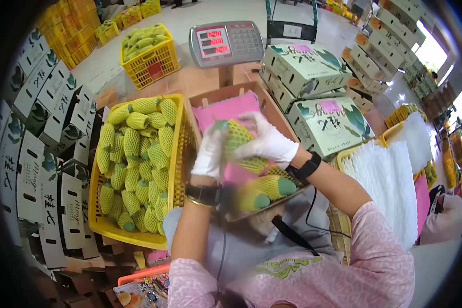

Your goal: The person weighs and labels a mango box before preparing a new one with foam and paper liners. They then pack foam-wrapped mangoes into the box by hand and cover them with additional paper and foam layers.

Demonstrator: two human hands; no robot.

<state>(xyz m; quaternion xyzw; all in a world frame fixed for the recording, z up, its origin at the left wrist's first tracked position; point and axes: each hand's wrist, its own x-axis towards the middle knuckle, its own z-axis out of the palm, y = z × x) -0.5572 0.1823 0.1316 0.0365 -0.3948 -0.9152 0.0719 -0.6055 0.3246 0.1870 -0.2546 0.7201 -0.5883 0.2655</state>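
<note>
Both white-gloved hands are over an open carton (192, 115) lined with a pink sheet (218, 110). Between them is a green mango in a yellow foam net (237, 134). My left hand (209, 153), blurred by motion, closes on the mango's left side. On its right side lie the curved fingers of my right hand (269, 141). Other netted mangoes (274, 187) rest in the near end of the carton, partly hidden by my hands and wrists.
Left of the carton stands a yellow crate (177, 154) full of netted mangoes. A scale display (226, 43) rises behind it. Closed mango boxes (305, 69) are stacked on the right, near white foam sheets (380, 185). Upright cartons (31, 174) line the left side.
</note>
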